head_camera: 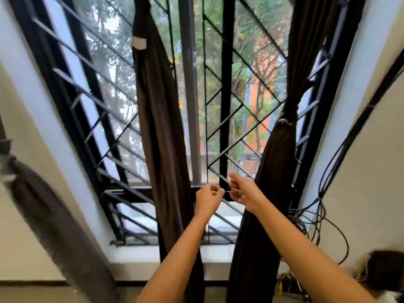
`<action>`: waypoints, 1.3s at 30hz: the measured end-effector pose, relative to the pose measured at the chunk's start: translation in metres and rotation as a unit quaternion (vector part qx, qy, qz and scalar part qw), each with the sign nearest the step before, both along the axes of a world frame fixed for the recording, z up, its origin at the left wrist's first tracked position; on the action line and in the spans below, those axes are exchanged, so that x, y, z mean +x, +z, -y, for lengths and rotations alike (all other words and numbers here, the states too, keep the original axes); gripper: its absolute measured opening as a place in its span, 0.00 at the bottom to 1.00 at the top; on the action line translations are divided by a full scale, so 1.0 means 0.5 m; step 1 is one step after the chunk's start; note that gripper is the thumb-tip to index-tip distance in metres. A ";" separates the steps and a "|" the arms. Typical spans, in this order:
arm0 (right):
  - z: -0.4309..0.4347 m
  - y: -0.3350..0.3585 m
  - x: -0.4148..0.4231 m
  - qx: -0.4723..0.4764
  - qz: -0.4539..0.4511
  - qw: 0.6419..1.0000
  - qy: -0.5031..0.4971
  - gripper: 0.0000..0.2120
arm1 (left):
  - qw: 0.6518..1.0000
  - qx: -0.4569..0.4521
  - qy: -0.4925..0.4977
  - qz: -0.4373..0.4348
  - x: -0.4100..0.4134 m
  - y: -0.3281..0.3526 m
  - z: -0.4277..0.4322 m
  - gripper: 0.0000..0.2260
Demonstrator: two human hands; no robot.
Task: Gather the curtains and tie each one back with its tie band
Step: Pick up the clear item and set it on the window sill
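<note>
2 bare forearms reach from the near edge toward the far middle, wrists close together. The left hand (208, 196) and right hand (242, 190) are curled (fingers tucked in), each pinching 1 end of a thin strand (227, 191).

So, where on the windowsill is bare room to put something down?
The white sill is bare left of the middle curtain, and narrowly between it and the right curtain. The right corner is crowded with black cables.
</note>
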State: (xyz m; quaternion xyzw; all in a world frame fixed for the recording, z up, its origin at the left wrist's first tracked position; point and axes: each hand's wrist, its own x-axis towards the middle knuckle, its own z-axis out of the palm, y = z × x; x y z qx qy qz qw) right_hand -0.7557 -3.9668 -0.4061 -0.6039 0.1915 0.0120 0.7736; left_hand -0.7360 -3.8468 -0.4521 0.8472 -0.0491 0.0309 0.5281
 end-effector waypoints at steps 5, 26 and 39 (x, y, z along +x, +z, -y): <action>-0.121 -0.075 -0.037 -0.005 -0.067 0.995 0.080 0.09 | 0.996 0.004 0.085 -0.030 -0.082 -0.079 -0.153 0.07; -0.554 -0.339 0.061 -0.086 -0.192 0.959 0.191 0.12 | 0.973 0.049 0.124 -0.190 0.001 -0.309 -0.623 0.03; -0.635 -0.603 0.219 -0.213 -0.194 0.942 0.173 0.04 | 0.951 0.124 0.017 -0.284 0.197 -0.497 -0.696 0.09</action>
